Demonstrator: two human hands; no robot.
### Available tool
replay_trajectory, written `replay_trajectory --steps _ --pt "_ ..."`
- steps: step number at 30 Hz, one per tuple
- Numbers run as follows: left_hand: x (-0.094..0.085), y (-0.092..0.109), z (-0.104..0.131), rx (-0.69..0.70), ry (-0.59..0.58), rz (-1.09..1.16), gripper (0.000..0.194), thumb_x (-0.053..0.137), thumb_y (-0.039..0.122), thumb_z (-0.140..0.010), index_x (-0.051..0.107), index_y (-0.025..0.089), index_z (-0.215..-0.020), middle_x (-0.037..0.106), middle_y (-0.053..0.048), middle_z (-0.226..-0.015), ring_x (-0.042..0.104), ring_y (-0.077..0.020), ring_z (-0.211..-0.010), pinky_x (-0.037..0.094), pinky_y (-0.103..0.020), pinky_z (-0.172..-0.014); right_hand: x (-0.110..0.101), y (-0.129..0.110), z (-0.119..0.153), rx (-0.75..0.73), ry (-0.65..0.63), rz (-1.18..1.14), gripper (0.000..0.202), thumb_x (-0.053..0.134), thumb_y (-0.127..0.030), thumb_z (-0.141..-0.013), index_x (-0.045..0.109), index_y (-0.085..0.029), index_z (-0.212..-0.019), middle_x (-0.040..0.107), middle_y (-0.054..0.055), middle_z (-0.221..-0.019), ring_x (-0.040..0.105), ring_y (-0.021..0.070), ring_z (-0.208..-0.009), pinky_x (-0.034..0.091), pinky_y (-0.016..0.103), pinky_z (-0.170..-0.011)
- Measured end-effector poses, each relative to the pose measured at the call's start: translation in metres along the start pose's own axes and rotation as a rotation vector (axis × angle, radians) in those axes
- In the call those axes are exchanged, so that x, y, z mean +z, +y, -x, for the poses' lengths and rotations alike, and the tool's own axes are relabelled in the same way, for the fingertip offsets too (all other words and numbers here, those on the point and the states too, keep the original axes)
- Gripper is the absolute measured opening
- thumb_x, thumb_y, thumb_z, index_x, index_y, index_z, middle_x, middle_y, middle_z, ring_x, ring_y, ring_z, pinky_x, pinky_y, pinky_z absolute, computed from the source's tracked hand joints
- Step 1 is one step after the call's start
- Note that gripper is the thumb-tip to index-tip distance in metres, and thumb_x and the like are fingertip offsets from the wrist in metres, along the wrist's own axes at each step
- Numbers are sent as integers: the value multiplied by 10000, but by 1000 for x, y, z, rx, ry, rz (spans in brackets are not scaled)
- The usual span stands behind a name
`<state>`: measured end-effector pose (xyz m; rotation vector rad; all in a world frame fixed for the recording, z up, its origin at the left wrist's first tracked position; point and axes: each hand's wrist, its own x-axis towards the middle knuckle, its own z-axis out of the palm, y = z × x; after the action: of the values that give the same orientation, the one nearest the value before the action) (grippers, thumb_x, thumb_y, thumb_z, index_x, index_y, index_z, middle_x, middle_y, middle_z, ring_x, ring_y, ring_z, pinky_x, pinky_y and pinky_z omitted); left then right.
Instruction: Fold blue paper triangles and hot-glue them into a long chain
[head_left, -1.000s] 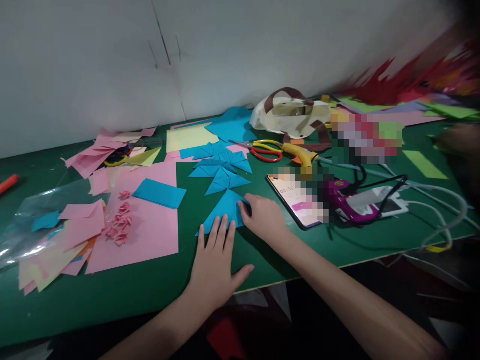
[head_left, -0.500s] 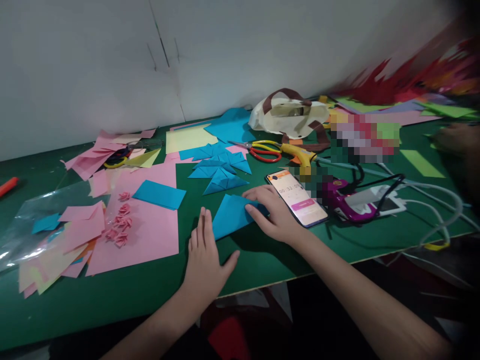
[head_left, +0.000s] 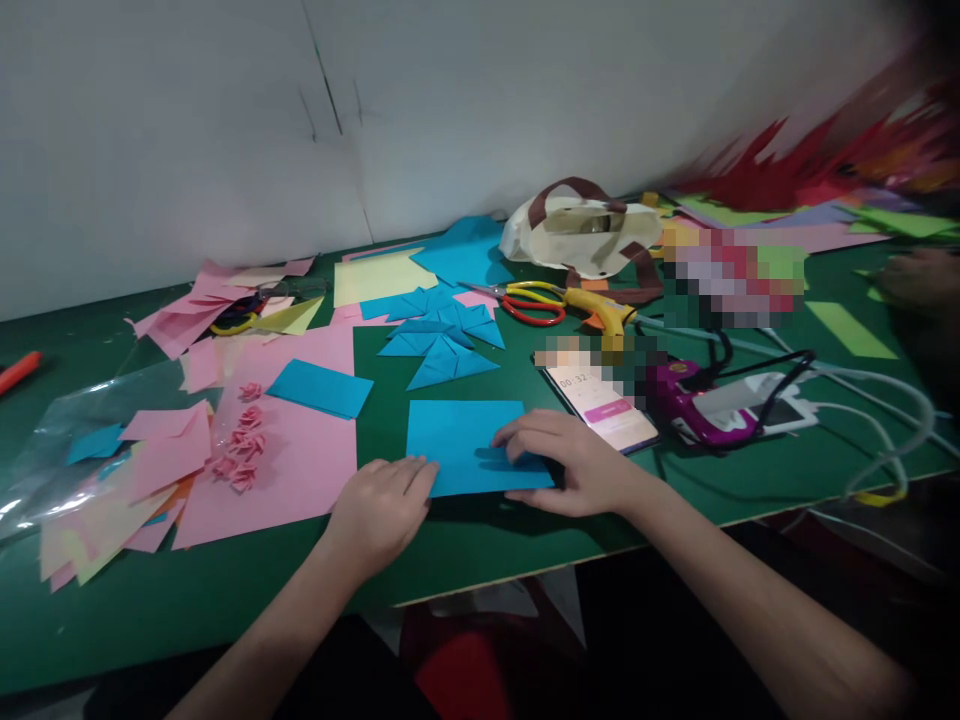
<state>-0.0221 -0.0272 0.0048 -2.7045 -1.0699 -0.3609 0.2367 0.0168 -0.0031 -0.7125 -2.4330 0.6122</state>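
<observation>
A blue paper sheet (head_left: 457,445), roughly rectangular, lies on the green table (head_left: 465,550) between my hands. My left hand (head_left: 386,510) closes on its lower left edge, fingers together. Curved over its right side is my right hand (head_left: 562,460), thumb near the lower right corner and fingers apart above the surface. Folded blue triangular pieces (head_left: 442,335) lie behind the sheet. A blue folded rectangle (head_left: 321,388) rests at the left on a large pink sheet (head_left: 300,480), beside several small pink paper roses (head_left: 246,442).
To the right are a lit phone (head_left: 607,405), a purple device (head_left: 697,410) and cables. Scissors (head_left: 534,302), a yellow glue gun (head_left: 604,308) and a cream bag (head_left: 581,235) lie behind. Another person's hand (head_left: 915,280) shows at far right.
The blue paper has gone from a slanted triangular shape to a flat rectangle. My left hand has closed at its left edge, and my right hand has shifted down and right.
</observation>
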Motion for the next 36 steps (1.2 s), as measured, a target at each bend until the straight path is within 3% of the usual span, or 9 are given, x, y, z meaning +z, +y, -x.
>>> replay_trajectory --steps 5,10,15,19,23,26,29,31,36 --pt "-3 -2 0 -142 32 20 309 359 246 -908 616 142 -1043 712 -43 -687 644 -182 -550 463 -279 -471 -2 3 1 69 -76 -8 233 529 -397 -852 559 -173 -800 646 76 -865 606 159 -800 438 258 -696" --pt "1 0 0 -419 58 133 357 419 395 -903 549 175 -1153 718 -29 -744 665 -171 -586 462 -243 -488 -3 0 0 97 -66 30 295 384 -327 -924 602 -154 -825 653 100 -882 609 161 -775 447 264 -678" --pt "0 -3 -1 -654 -28 283 488 537 450 -827 447 214 -1245 689 13 -727 669 -180 -623 468 -241 -486 3 4 1 112 7 77 244 409 -288 -914 616 -169 -862 667 92 -885 626 168 -783 481 273 -669" --pt "0 -2 0 -461 -99 410 590 587 294 -805 335 220 -1334 703 -6 -885 643 -179 -730 484 -291 -636 4 11 2 6 167 175 316 398 -131 -883 547 -226 -1145 610 89 -1159 580 169 -1049 489 321 -834" --pt "-1 11 -1 -214 -123 304 245 516 116 -769 611 219 -971 676 -25 -768 589 -221 -761 439 -364 -675 0 8 2 -168 264 357 482 494 -85 -792 509 -310 -1218 555 68 -1254 496 203 -1173 405 422 -949" --pt "0 22 -4 -257 -142 336 210 486 49 -662 589 207 -756 674 -58 -905 580 -232 -881 447 -397 -759 5 0 2 -251 174 440 490 490 -94 -779 536 -338 -1201 567 50 -1250 507 197 -1160 387 414 -945" --pt "1 26 -5 -299 -125 382 236 466 42 -612 540 204 -767 576 -106 -1230 491 -255 -1162 397 -456 -951 15 -6 0 -343 10 387 357 469 -164 -813 576 -226 -1149 631 90 -1138 560 188 -1069 424 377 -889" --pt "3 25 -5 -321 -110 405 275 449 34 -632 537 200 -833 572 -110 -1245 487 -246 -1189 403 -452 -972 20 -7 -1 -358 -49 298 251 470 -199 -835 603 -159 -1044 665 109 -1013 595 180 -971 455 334 -820" --pt "7 19 -3 -545 -68 428 299 426 162 -852 466 187 -1147 670 -82 -1035 644 -220 -940 538 -374 -764 21 -7 -4 -56 5 170 239 399 -237 -916 580 -168 -777 639 67 -758 584 138 -706 428 242 -629"
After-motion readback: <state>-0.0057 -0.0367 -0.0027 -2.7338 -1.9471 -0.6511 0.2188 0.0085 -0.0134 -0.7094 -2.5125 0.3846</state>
